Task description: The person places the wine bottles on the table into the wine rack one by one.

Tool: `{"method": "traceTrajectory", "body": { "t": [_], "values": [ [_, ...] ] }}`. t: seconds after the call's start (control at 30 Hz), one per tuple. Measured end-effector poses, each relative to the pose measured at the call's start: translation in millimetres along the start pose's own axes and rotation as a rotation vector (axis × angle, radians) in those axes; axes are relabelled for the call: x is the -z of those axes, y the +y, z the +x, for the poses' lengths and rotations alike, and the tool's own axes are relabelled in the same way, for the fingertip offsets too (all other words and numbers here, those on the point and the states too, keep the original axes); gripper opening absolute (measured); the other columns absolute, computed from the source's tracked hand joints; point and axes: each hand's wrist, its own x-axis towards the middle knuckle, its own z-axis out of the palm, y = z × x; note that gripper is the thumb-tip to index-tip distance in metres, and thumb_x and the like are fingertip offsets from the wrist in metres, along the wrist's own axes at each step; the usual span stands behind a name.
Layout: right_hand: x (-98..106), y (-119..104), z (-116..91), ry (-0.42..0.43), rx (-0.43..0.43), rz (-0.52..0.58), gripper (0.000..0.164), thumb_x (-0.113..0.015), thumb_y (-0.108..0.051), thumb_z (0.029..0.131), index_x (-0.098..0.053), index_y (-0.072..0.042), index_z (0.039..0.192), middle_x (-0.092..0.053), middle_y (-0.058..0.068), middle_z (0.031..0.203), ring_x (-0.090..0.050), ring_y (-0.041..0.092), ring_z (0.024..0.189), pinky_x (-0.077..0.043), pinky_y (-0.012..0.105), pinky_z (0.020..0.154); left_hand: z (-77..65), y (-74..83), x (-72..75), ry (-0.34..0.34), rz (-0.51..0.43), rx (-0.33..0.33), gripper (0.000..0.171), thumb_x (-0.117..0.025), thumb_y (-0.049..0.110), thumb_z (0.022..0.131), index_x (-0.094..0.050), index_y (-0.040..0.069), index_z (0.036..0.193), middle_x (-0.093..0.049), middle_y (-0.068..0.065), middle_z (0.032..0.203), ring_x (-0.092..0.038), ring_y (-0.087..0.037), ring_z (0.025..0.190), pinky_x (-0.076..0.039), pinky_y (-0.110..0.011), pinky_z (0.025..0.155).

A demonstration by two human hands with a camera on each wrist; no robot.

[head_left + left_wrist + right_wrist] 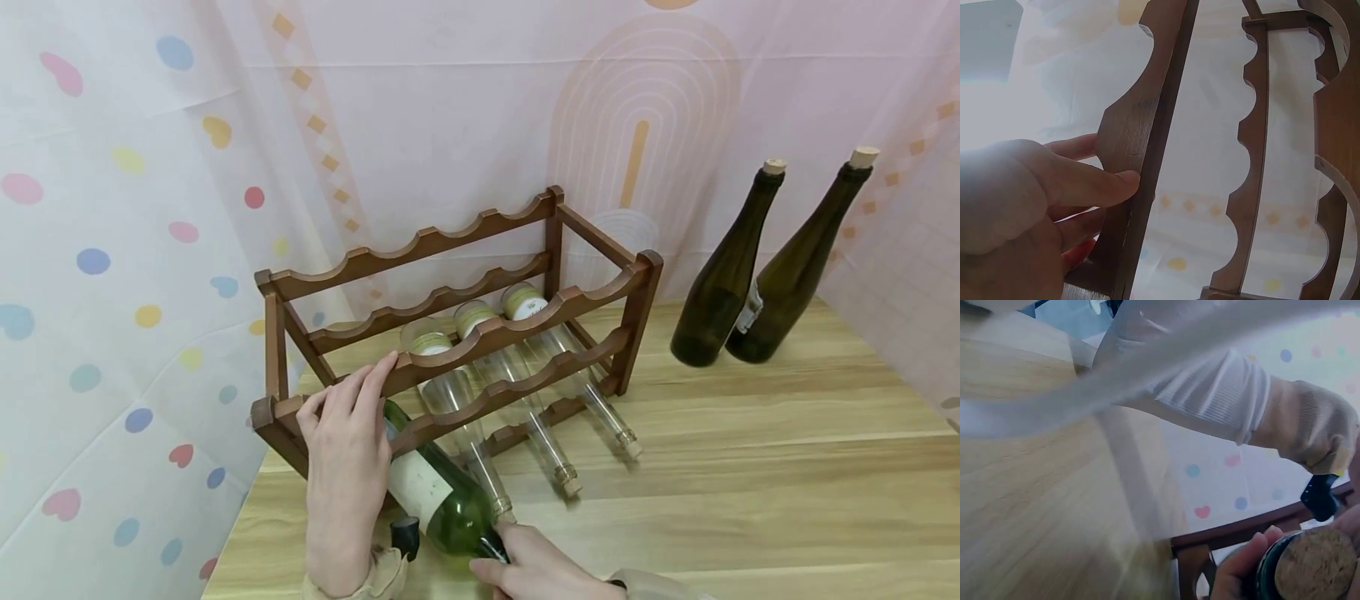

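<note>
My left hand (347, 442) grips the top front rail of a brown wooden wine rack (450, 360) near its left end; the left wrist view shows the thumb (1124, 182) on one face of the rail and fingers behind. Below it, my right hand (543, 562) holds the neck of a green wine bottle (459, 521) with a pale label. This bottle lies tilted in the lower left of the rack, its neck toward me. Its cork (1316, 564) shows close up in the right wrist view, fingers curled around the neck.
Three clear corked bottles, one of them a glass bottle (540, 433), lie in the lower row to the right. Two dark green corked bottles, including a dark bottle (720, 292), stand at the right on the wooden table (825, 450). A patterned curtain (450, 108) hangs behind.
</note>
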Motion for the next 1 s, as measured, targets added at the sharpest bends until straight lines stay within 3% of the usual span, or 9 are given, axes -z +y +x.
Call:
{"method": "traceTrajectory", "body": {
  "t": [0.07, 0.23, 0.33, 0.53, 0.6, 0.7, 0.77, 0.87, 1.0],
  "values": [
    [-4.8, -2.4, 6.3, -0.011, -0.016, 0.063, 0.015, -0.057, -0.023, 0.091, -0.054, -0.009, 0.087, -0.05, -0.003, 0.053, -0.044, 0.007, 0.046, -0.038, 0.018, 0.049, -0.1, -0.4, 0.5, -0.006, -0.002, 0.0, 0.052, -0.061, -0.021, 0.075, -0.06, 0.006, 0.119, -0.063, -0.017, 0.105, -0.057, -0.031, 0.095, -0.029, -0.047, 0.087],
    [-14.8, -6.4, 24.5, -0.049, -0.067, 0.225, 0.017, -0.054, -0.023, 0.093, -0.054, -0.006, 0.094, -0.053, 0.001, 0.061, -0.045, 0.011, 0.052, -0.039, 0.023, 0.055, 0.0, -1.5, 1.1, -0.024, 0.005, 0.009, 0.051, -0.059, -0.02, 0.077, -0.059, 0.006, 0.12, -0.064, -0.017, 0.107, -0.057, -0.032, 0.097, -0.029, -0.047, 0.088],
    [-19.9, -7.1, 35.8, -0.029, -0.029, 0.194, 0.019, -0.053, -0.025, 0.093, -0.055, -0.007, 0.094, -0.054, 0.0, 0.06, -0.047, 0.01, 0.052, -0.039, 0.021, 0.056, 0.0, -1.9, 1.2, -0.03, 0.008, 0.009, 0.051, -0.059, -0.02, 0.077, -0.059, 0.006, 0.121, -0.063, -0.017, 0.107, -0.056, -0.032, 0.098, -0.029, -0.047, 0.089],
    [-29.4, -11.0, 57.7, 0.072, 0.045, 0.114, 0.033, -0.053, -0.03, 0.092, -0.06, -0.005, 0.073, -0.054, -0.003, 0.054, -0.038, 0.007, 0.043, -0.032, 0.019, 0.045, 0.2, -2.0, 1.1, -0.028, 0.011, 0.004, 0.051, -0.057, -0.021, 0.078, -0.059, 0.006, 0.121, -0.063, -0.017, 0.107, -0.057, -0.032, 0.096, -0.029, -0.047, 0.089],
    [-31.6, -13.5, 64.6, 0.099, 0.042, 0.107, 0.034, -0.054, -0.032, 0.092, -0.061, -0.001, 0.08, -0.055, -0.003, 0.054, -0.036, 0.007, 0.042, -0.029, 0.02, 0.042, 0.2, -2.0, 1.0, -0.028, 0.01, 0.004, 0.051, -0.056, -0.021, 0.078, -0.059, 0.006, 0.121, -0.063, -0.017, 0.107, -0.057, -0.032, 0.095, -0.029, -0.047, 0.089],
    [-34.0, -17.6, 74.7, 0.118, 0.031, 0.131, 0.038, -0.053, -0.033, 0.092, -0.055, 0.003, 0.103, -0.056, -0.003, 0.057, -0.041, 0.008, 0.045, -0.028, 0.021, 0.041, 0.2, -1.9, 1.0, -0.027, 0.007, 0.003, 0.052, -0.056, -0.022, 0.077, -0.059, 0.006, 0.121, -0.064, -0.017, 0.107, -0.057, -0.031, 0.095, -0.029, -0.047, 0.088],
    [-35.2, -20.2, 80.6, 0.122, 0.017, 0.147, 0.039, -0.053, -0.033, 0.093, -0.053, 0.003, 0.106, -0.055, -0.003, 0.058, -0.042, 0.009, 0.046, -0.027, 0.022, 0.041, 0.3, -1.7, 1.1, -0.024, 0.004, -0.001, 0.052, -0.056, -0.022, 0.077, -0.059, 0.006, 0.121, -0.064, -0.017, 0.107, -0.057, -0.031, 0.095, -0.029, -0.047, 0.088],
    [-37.6, -24.1, 88.6, 0.15, 0.004, 0.127, 0.029, -0.053, -0.033, 0.092, -0.058, -0.004, 0.087, -0.054, -0.002, 0.057, -0.042, 0.011, 0.046, -0.029, 0.023, 0.042, 0.3, -1.4, 1.2, -0.014, -0.005, -0.009, 0.051, -0.056, -0.022, 0.077, -0.059, 0.006, 0.121, -0.064, -0.017, 0.107, -0.057, -0.031, 0.096, -0.029, -0.046, 0.088],
    [-41.8, -27.0, 96.5, 0.211, -0.01, 0.075, 0.032, -0.056, -0.033, 0.089, -0.06, -0.01, 0.066, -0.051, -0.002, 0.052, -0.039, 0.011, 0.041, -0.029, 0.023, 0.038, 0.5, -1.1, 1.3, -0.004, -0.017, -0.019, 0.051, -0.057, -0.022, 0.077, -0.06, 0.005, 0.12, -0.064, -0.017, 0.106, -0.057, -0.031, 0.096, -0.029, -0.046, 0.087]
  ]
}}
